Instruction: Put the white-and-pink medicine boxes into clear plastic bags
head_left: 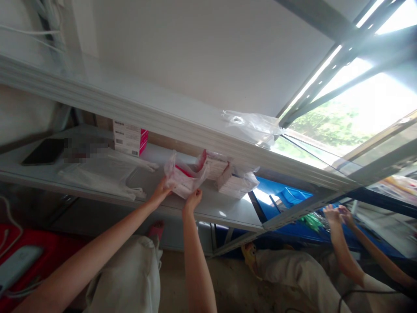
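Item: one translucent plastic bag [202, 173] with a white and magenta box [183, 184] inside, held at the near edge of the grey lower shelf [215, 208], around the middle of its length.
Left hand [167, 186]: closed on the left side of the bag, fingers partly hidden by it.
Right hand [194, 199]: fingers curled in, gripping the bag's near right side.
Just right of the bag, on the same shelf: a bagged white carton [217, 167], set farther back; touching or just beside it, a second bagged carton [233, 184], nearer and to the right.
Left, far: one upright white and magenta carton [127, 138], printed with barcodes.
Left, nearer: flat clear bags [100, 174], lying loose; beyond their left end, a dark flat panel [44, 152].
Upper shelf [156, 106]: one crumpled clear bag [250, 124] at its right, by the front edge.
Right, past the rack: blue worktop [269, 189] with a blue bin [294, 196] and a green bundle [312, 221]; a co-worker's two raised hands [332, 215] close by.
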A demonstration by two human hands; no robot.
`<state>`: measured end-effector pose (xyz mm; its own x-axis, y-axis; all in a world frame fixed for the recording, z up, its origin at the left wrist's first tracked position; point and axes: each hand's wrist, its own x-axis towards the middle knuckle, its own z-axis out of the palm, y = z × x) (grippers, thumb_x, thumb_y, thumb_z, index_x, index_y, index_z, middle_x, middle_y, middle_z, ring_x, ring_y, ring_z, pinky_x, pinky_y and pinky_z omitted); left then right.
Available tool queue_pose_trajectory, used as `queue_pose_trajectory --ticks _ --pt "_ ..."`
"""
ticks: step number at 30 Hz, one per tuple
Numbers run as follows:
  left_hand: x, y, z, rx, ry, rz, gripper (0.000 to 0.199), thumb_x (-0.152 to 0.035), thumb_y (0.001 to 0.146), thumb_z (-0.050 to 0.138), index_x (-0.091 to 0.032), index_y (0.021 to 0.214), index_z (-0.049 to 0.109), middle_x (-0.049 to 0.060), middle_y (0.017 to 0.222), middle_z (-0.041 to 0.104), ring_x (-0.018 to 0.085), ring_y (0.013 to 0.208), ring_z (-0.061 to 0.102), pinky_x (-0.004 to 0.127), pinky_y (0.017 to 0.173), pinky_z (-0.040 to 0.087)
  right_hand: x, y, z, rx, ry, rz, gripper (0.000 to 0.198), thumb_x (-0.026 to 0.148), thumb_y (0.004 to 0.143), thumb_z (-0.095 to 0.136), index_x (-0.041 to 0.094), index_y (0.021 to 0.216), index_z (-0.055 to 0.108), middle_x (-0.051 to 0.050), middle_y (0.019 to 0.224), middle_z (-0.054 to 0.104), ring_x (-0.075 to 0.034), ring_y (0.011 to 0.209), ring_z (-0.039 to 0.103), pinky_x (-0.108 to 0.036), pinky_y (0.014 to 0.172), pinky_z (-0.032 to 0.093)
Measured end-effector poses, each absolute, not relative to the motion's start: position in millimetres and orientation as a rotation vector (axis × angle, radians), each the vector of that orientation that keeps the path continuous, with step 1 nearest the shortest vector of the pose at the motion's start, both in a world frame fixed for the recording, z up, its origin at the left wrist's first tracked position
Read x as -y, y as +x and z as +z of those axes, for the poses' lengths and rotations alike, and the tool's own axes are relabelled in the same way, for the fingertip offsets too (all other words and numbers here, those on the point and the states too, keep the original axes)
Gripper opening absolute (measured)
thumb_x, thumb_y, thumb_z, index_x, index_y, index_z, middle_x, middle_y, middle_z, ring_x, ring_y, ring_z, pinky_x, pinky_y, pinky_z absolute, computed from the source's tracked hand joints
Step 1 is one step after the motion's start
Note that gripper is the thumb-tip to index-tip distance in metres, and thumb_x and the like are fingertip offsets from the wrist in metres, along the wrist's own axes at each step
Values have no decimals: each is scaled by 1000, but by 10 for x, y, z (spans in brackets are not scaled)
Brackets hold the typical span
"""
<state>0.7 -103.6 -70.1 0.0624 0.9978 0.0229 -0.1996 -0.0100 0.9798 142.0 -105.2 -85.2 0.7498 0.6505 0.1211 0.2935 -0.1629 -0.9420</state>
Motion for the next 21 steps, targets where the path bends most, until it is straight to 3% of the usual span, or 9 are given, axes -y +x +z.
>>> queue_pose_trajectory --ticks 9,16,19,21 --pt "1026 79 -753 -1163 851 1308 46 -40 85 58 -20 126 52 10 122 64 23 104 65 29 75 58 1101 1435 -701 750 -1620 299 34 42 88 34 17 90 57 -14 89 69 -22 80 65 -31 74 50" --pt "1026 -86 -808 -1350 1252 1308 38 -43 79 60 -15 104 64 12 108 70 30 113 60 43 101 43 1185 1576 -751 776 -1538 398 37 45 85 43 14 94 61 -15 93 71 -24 81 66 -33 73 51" --pt "1067 -141 -848 -1400 1343 1311 38 -43 76 62 -16 102 64 12 106 70 32 111 60 46 102 41 1256 1635 -792 861 -1532 405 43 46 86 40 12 98 63 -16 95 70 -25 86 66 -35 81 49" --pt "1073 -199 -884 -1405 1400 1347 46 -43 69 68 -17 107 63 12 115 66 34 118 55 48 105 37 1317 1691 -806 943 -1574 384 49 46 87 39 9 110 62 -19 109 66 -25 94 64 -38 88 47"
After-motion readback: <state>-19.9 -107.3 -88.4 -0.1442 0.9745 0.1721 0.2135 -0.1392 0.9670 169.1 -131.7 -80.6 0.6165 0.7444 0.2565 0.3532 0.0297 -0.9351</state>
